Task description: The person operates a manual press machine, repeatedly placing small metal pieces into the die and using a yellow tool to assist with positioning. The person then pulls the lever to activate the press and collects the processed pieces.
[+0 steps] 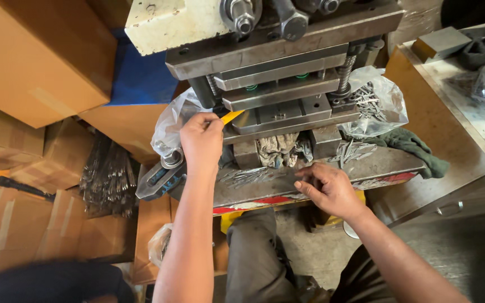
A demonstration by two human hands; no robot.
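Metalwork at a small press (287,84) is in hand: the left hand (202,140) is closed around a yellow stick (232,116), its tip pointed into the gap of the die set (287,112), just left of the lower plate. The right hand (326,188) rests on the near steel ledge (265,191), fingers loosely spread over a scatter of thin metal pieces (242,175), touching them but not visibly gripping any; whether one is pinched I cannot tell. A clear bag of similar pieces (377,101) sits at the far right of the die, a dark green rag (416,147) beside it. The step looks like clearing or seating a part in the die with the stick. The next move likely calls for a careful feed of one piece from the ledge, fingers kept out of the gap.
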